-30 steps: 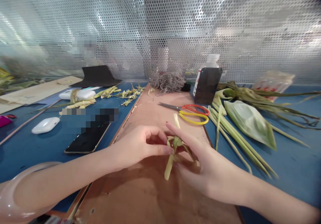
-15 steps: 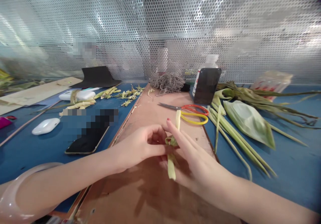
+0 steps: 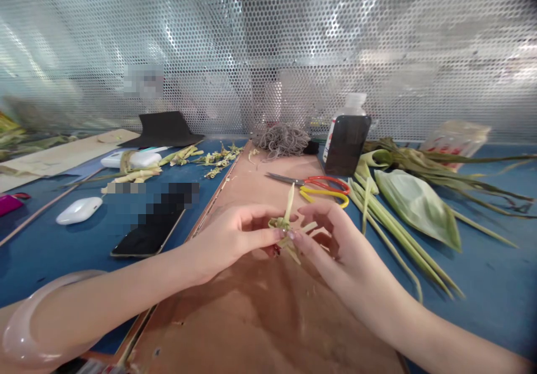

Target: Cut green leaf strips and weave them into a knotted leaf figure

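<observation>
Between my two hands is a small knotted piece of pale green leaf strips (image 3: 287, 223), with one strip end pointing up and others sticking out below and to the right. My left hand (image 3: 247, 231) pinches the knot from the left, thumb on the near side. From the right, my right hand (image 3: 335, 237) pinches it too, its thumb tip meeting the left thumb. Part of the knot is hidden by the fingers. Just beyond my hands lie scissors (image 3: 325, 187) with one red and one yellow handle loop, their blades pointing left.
A dark phone (image 3: 151, 228) and a white earbud case (image 3: 79, 211) lie left. At right are green stalks (image 3: 398, 234) and a broad leaf (image 3: 419, 206). Farther back stand a grey string heap (image 3: 281, 139) and a bottle (image 3: 356, 103) behind an upright phone (image 3: 347, 145). Perforated metal (image 3: 268, 38) closes off the back.
My right hand has turned from lying extended over the piece to pinching it with bent fingers. The knotted strips have rotated, and their loose ends now spread in several directions.
</observation>
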The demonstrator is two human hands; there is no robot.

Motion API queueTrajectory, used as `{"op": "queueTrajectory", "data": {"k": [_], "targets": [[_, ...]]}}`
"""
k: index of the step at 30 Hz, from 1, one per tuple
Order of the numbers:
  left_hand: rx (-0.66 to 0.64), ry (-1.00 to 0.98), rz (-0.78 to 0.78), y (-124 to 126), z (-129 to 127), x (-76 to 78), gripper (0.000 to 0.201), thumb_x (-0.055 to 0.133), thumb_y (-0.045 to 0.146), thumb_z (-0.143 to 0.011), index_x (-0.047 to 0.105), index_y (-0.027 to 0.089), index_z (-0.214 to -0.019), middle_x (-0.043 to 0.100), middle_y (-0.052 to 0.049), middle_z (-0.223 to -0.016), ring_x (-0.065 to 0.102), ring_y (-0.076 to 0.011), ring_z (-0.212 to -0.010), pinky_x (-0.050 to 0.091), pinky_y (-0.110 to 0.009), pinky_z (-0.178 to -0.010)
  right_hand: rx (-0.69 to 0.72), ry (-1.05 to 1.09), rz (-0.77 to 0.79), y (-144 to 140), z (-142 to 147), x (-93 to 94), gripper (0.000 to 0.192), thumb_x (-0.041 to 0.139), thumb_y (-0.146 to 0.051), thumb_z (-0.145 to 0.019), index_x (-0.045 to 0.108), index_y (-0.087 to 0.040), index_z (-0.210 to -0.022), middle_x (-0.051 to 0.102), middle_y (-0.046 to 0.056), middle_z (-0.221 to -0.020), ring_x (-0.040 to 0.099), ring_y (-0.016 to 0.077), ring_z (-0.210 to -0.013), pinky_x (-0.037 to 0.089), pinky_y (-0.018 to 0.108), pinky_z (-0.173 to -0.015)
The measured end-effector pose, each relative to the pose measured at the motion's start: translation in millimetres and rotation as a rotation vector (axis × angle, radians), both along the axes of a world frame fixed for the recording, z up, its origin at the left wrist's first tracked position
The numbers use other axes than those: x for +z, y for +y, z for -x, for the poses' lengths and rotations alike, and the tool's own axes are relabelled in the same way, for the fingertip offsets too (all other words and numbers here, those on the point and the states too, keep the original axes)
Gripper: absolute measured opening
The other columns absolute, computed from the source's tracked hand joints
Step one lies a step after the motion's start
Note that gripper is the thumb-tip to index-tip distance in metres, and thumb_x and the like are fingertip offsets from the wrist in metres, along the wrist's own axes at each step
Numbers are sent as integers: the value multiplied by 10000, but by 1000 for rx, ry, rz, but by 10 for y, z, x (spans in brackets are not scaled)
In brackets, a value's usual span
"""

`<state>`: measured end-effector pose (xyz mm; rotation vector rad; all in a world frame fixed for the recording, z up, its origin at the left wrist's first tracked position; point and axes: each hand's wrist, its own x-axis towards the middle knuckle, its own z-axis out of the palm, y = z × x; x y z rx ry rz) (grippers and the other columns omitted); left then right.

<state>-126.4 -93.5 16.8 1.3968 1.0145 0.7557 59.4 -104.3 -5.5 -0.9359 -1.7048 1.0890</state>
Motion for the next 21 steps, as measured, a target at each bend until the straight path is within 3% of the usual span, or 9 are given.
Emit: {"op": "queueTrajectory", "data": {"k": [3,12,16,21], "targets": [[5,45,-34,-6,-2,24,329,647,330,-807,643,242,-1125,677,-32,-1051,605,-135,-832,496,-233,-710,-66,-56,8,29,-30,15,184,542,-388,-884,505,-211,-917,611,19,-834,578,123,-686,491,227,-591],[-54,263,-255,-47,-11,87,246,586,332,-839,622,212,-1051,665,-21,-974,608,-178,-922,486,-274,-799,65,-178,134,118,-74,3,326,482,-445,-895,561,-175,-730,441,-41,-602,364,92,-530,287,223,-477],[-90,258,-212,-41,-28,79,207,628,341,-806,614,188,-946,660,-9,-885,623,-154,-820,486,-262,-754,131,-158,196,100,-46,2,352,493,-458,-881,547,-171,-686,435,-42,-585,358,86,-509,272,221,-460],[-8,207,-129,16,-18,66,210,626,336,-810,616,165,-932,671,-33,-851,621,-141,-736,489,-256,-680,122,-32,262,71,-38,3,312,476,-429,-898,564,-176,-737,496,-23,-616,442,98,-550,362,228,-511]]}}
